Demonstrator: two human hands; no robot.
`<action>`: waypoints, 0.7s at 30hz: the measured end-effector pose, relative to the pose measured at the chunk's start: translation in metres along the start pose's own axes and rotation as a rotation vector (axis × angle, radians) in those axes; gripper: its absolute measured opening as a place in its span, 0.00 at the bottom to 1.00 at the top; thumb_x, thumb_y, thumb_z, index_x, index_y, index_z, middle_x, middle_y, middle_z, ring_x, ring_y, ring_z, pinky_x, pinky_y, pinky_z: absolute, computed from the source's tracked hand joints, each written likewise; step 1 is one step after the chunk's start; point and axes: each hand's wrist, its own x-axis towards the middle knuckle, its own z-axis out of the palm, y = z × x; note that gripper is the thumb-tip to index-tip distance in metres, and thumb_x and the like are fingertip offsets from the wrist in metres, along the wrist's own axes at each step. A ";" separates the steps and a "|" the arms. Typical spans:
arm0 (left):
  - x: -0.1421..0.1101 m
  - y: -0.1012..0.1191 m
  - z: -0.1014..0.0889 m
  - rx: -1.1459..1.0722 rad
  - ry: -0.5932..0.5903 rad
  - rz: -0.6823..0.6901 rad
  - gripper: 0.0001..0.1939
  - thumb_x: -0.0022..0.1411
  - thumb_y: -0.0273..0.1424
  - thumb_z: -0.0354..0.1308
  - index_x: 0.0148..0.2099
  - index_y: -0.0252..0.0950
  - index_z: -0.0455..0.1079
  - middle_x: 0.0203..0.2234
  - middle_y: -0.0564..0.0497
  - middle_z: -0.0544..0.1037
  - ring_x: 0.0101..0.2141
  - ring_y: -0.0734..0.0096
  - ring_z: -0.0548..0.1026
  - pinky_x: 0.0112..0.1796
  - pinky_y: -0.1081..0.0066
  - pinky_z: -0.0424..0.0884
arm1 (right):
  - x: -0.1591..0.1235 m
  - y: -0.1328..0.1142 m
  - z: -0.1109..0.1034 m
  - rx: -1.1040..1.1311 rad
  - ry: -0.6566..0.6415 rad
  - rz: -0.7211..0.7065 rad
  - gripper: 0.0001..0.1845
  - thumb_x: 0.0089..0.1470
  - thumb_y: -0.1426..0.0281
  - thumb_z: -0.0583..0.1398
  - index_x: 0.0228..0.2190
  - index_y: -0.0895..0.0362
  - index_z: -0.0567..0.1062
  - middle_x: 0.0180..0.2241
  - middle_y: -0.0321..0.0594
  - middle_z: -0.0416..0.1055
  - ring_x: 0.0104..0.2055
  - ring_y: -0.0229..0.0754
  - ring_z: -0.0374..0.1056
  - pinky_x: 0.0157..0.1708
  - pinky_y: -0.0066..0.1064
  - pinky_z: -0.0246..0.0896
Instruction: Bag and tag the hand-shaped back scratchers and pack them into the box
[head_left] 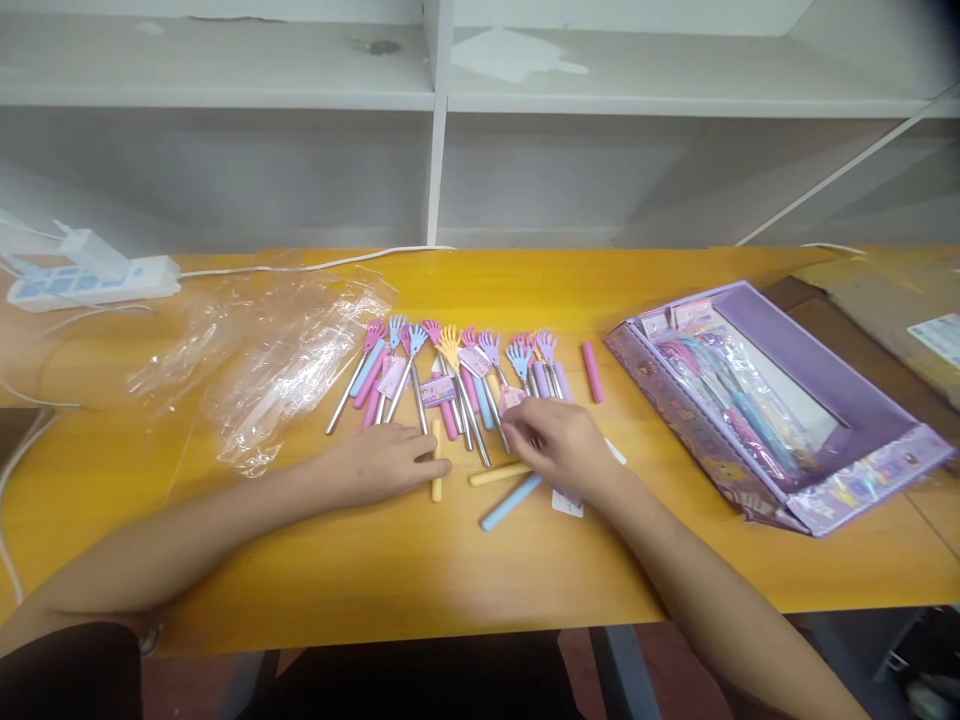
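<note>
My left hand (386, 465) rests on the table, its fingers and thumb closed about an upright-lying yellow handle tube (437, 487). My right hand (561, 440) is curled over the lower right of the pile; what its fingertips hold is hidden. Several back scratchers with small hand-shaped heads, such as a yellow one (449, 345) and a blue one (518, 358), lie with bare metal rods toward me. Loose coloured tubes and printed tags lie among them. Below my right hand are a second yellow tube (495, 475), a blue tube (511, 502) and a white tag (568, 503).
Crumpled clear plastic bags (277, 370) lie left of the pile. An open purple box (862, 385) holding bagged back scratchers stands right, beside brown cardboard (892, 320). A pink tube (592, 372) lies apart. A white power strip (97, 282) with cables is at far left; shelving rises behind.
</note>
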 end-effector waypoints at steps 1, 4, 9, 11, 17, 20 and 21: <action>0.001 0.002 -0.001 -0.011 0.003 0.012 0.10 0.74 0.27 0.52 0.51 0.40 0.74 0.35 0.47 0.75 0.34 0.61 0.72 0.33 0.64 0.64 | 0.000 -0.007 0.005 -0.048 -0.009 -0.026 0.16 0.72 0.62 0.55 0.35 0.54 0.77 0.29 0.38 0.76 0.29 0.40 0.68 0.36 0.33 0.58; 0.002 0.009 -0.002 -0.031 0.027 0.027 0.06 0.73 0.33 0.55 0.43 0.38 0.72 0.32 0.47 0.74 0.32 0.61 0.71 0.32 0.64 0.64 | 0.000 -0.025 0.020 -0.199 -0.035 -0.070 0.21 0.71 0.55 0.58 0.30 0.55 0.74 0.30 0.41 0.75 0.31 0.42 0.67 0.37 0.35 0.54; 0.000 0.018 0.001 -0.021 0.041 -0.072 0.06 0.74 0.32 0.54 0.41 0.39 0.69 0.31 0.48 0.74 0.30 0.63 0.72 0.31 0.66 0.64 | -0.001 -0.033 0.036 -0.326 0.004 -0.005 0.21 0.71 0.57 0.59 0.29 0.56 0.74 0.30 0.42 0.75 0.32 0.43 0.66 0.38 0.36 0.51; -0.003 0.020 0.000 -0.055 -0.017 -0.131 0.01 0.71 0.29 0.57 0.43 0.40 0.69 0.31 0.50 0.74 0.27 0.65 0.71 0.29 0.67 0.63 | -0.002 -0.032 0.036 -0.338 0.004 0.010 0.21 0.70 0.57 0.59 0.28 0.56 0.75 0.29 0.41 0.74 0.31 0.43 0.66 0.37 0.36 0.50; -0.004 0.020 -0.007 -0.108 -0.175 -0.167 0.08 0.60 0.28 0.60 0.43 0.41 0.71 0.29 0.50 0.76 0.22 0.66 0.70 0.23 0.67 0.55 | -0.003 -0.032 0.030 -0.367 -0.087 0.070 0.17 0.64 0.63 0.61 0.24 0.56 0.74 0.25 0.39 0.74 0.24 0.40 0.64 0.32 0.36 0.45; -0.002 0.017 -0.008 -0.180 -0.143 -0.151 0.06 0.57 0.27 0.59 0.39 0.40 0.70 0.26 0.51 0.75 0.22 0.67 0.69 0.23 0.67 0.54 | -0.003 -0.033 0.031 -0.392 -0.079 0.119 0.15 0.60 0.65 0.61 0.23 0.55 0.74 0.23 0.39 0.74 0.23 0.40 0.63 0.29 0.35 0.41; -0.002 0.016 -0.008 -0.204 -0.123 -0.145 0.05 0.57 0.27 0.58 0.37 0.40 0.69 0.25 0.51 0.75 0.22 0.67 0.69 0.23 0.67 0.55 | -0.003 -0.033 0.031 -0.399 -0.077 0.133 0.14 0.59 0.65 0.61 0.23 0.55 0.74 0.23 0.39 0.74 0.23 0.40 0.64 0.29 0.35 0.40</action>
